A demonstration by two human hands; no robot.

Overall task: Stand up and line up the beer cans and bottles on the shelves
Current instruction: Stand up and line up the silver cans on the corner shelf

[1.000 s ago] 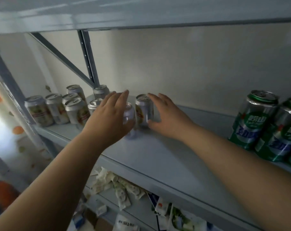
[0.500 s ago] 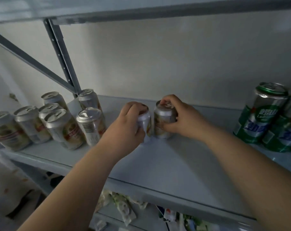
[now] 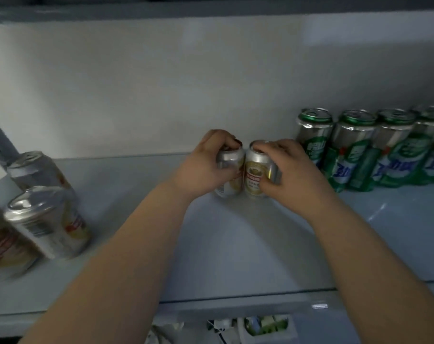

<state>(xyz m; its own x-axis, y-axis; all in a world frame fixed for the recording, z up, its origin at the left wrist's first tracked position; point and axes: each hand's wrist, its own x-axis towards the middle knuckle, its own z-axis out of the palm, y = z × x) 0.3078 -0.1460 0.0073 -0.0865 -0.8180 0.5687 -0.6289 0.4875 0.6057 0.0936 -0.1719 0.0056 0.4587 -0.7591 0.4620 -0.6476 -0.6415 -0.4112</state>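
Two silver and gold beer cans stand upright side by side near the back of the grey shelf (image 3: 235,244). My left hand (image 3: 203,165) grips the left silver can (image 3: 232,170) from its left side and top. My right hand (image 3: 288,167) grips the right silver can (image 3: 254,175) over its top and right side. The two cans touch each other. A row of green cans (image 3: 355,150) stands just to the right of my right hand, against the back wall. More silver cans (image 3: 47,219) stand at the far left of the shelf.
A grey diagonal brace (image 3: 0,142) crosses the left rear corner. The shelf above (image 3: 211,8) hangs low over the cans. Below the front edge, a lower shelf holds crumpled packets (image 3: 265,326).
Both hands have carried the two silver cans to the right along the shelf, close to the green row. The silver group now lies far to the left.
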